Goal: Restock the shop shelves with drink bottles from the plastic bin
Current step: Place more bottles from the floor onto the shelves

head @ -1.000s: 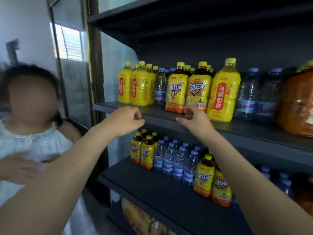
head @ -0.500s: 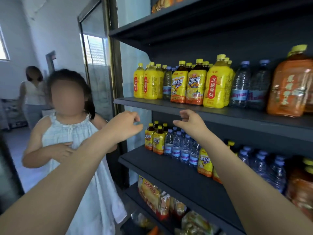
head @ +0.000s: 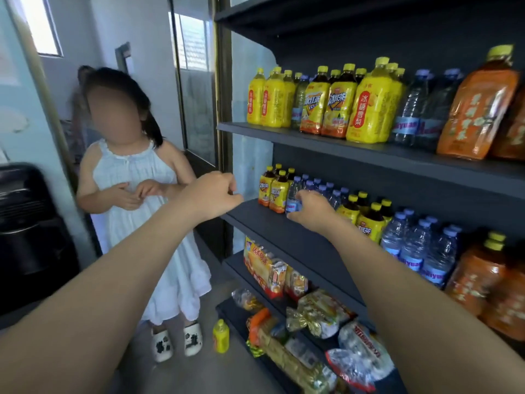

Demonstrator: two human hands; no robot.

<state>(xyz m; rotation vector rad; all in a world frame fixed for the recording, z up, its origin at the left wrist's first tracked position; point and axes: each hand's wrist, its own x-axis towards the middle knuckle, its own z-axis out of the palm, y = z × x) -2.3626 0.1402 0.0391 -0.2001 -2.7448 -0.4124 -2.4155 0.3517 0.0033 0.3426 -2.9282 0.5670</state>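
A dark shelf unit fills the right side. Its upper shelf carries yellow juice bottles, iced tea bottles, water bottles and orange tea bottles. The middle shelf holds small iced tea bottles, small water bottles and more further right. My left hand hovers in a loose fist off the middle shelf's left end, holding nothing. My right hand reaches over that shelf with bent fingers next to the front small water bottle; contact is unclear. No plastic bin is in view.
A small child in a white dress stands close to the left of the shelves. A yellow bottle stands on the floor by the child's feet. Snack packs crowd the lower shelves. A black appliance sits at far left.
My view has swung left and down. Both hands dropped from the upper shelf's edge to the middle shelf level. The child and lower snack shelves came fully into view.
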